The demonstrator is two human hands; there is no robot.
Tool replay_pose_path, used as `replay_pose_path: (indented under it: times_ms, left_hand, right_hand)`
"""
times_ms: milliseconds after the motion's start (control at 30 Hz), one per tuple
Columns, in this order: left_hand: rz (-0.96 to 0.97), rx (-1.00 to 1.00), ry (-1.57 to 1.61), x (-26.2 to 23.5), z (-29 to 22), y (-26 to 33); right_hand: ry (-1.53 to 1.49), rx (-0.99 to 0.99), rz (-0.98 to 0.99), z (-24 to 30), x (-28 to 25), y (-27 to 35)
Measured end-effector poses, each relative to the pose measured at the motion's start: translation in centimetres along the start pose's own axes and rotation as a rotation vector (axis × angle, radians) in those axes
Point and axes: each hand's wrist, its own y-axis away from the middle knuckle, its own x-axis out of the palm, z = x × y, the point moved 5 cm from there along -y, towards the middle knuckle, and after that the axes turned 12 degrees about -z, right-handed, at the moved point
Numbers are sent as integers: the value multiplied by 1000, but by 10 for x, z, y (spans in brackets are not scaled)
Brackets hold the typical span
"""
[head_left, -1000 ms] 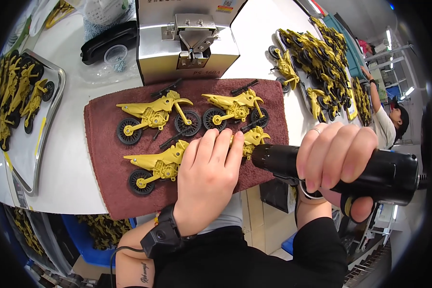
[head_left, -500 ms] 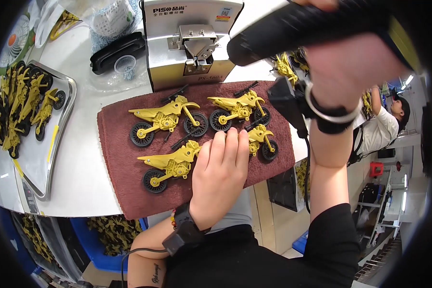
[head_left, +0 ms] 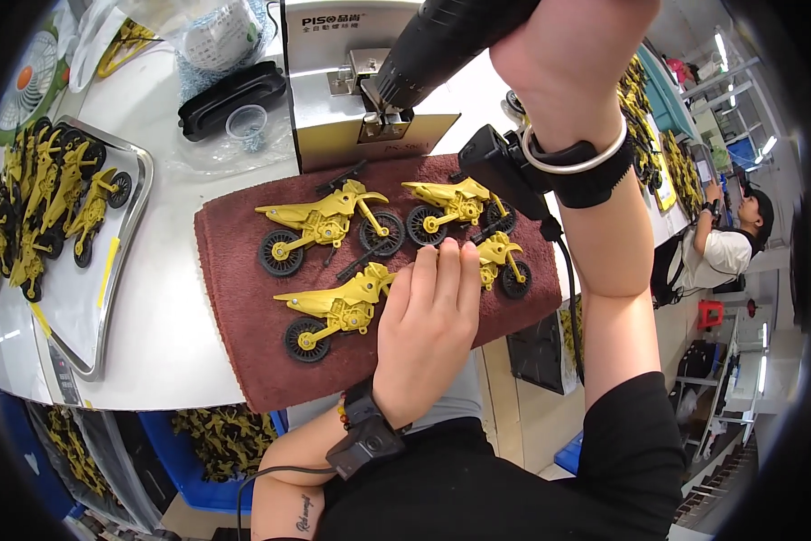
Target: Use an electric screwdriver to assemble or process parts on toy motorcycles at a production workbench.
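Left hand (head_left: 430,329) laid over two bikes (head_left: 342,311) toward near edge of towel (head_left: 232,270), grip unclear; right hand (head_left: 572,50) clamped on driver (head_left: 450,45), tip at machine (head_left: 317,117); two more bikes (head_left: 320,224) along far edge.

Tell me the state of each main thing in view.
Left hand, laid across nearer toy motorcycles
Right hand, partly out of frame, gripping black tool
Black tool, nose at the machine
Toy motorcycles on the towel, on their sides
Towel, spread out
Metal tray, partly filled
Blue bin, holding yellow parts
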Motion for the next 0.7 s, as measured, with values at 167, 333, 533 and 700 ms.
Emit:
replay_pose_path:
  times_ms: [167,333,533,700]
  left_hand:
    - [14,-16,-6,1,2,1]
    - [38,-35,67,-2,1,1]
    - [66,-45,-5,-1,2,1]
    - [69,-39,3,-2,0,0]
  right_hand:
    - [-72,53,-49,1,-17,10]
    - [137,328,236,69,-49,56]
    - [129,172,86,81,-79,95]
    - [192,199,25,79,-86,102]
